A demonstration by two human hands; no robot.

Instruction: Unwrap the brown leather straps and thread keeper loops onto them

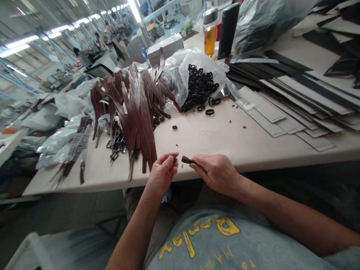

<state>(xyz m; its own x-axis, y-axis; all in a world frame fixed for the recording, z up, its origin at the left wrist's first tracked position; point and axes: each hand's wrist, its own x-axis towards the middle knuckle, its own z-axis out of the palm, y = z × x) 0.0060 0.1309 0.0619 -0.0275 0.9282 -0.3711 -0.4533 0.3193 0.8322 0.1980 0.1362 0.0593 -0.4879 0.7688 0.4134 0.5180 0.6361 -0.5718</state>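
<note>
Both hands of the person are over the near edge of the cream-topped worktable (213, 144). The left hand (163, 170) is closed, with a small dark brown loop (174, 159) pinched between thumb and forefinger. The right hand (216, 172) grips a short brown strap piece (187, 160), whose flared end points toward the loop. Loop and strap piece are apart, with a narrow gap between them.

A single small dark loop (174, 128) lies on the table beyond the left hand. To the left, a thick heap of brown leather straps (137, 108) hangs toward the table edge, with metal buckles (120, 144) among the lower ends. Farther back, a pile of black loops (198, 86) spills from a clear plastic bag (176, 62); a few loose black loops (209, 112) lie just in front of it. On the right, flat grey and black strips (306, 105) are stacked overlapping. Behind stand a bottle of amber liquid (209, 39), a tall black object (228, 32) whose nature cannot be determined, and a white box (165, 48).
</note>
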